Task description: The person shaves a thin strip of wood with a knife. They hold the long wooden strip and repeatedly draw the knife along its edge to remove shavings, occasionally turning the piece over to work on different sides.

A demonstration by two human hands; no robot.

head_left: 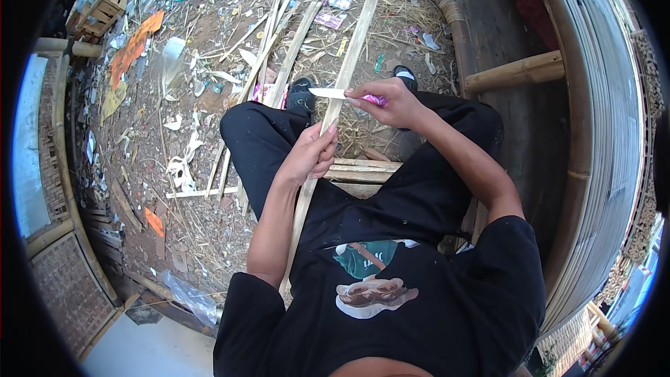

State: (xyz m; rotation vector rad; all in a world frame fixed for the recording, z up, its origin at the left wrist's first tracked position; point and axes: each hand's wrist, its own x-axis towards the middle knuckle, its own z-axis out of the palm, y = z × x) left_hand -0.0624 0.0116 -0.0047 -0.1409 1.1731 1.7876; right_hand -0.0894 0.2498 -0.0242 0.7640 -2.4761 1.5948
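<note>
A long, pale bamboo strip (358,38) runs from beside my left hip, over my lap and out to the littered ground ahead. My left hand (312,152) is closed round it above my thighs. In my right hand (389,102) is a knife (326,93) with a pale blade and a pink-purple handle partly hidden by my fingers. The blade points left and lies across the strip, a little farther out than my left hand. Whether its edge cuts into the strip cannot be made out.
More bamboo strips (293,52) lie on the ground by my left shoe (301,95). Scraps, shavings and an orange sheet (137,47) litter the dirt at left. A wooden crate (105,1) stands far left. A bamboo frame (515,72) closes off the right.
</note>
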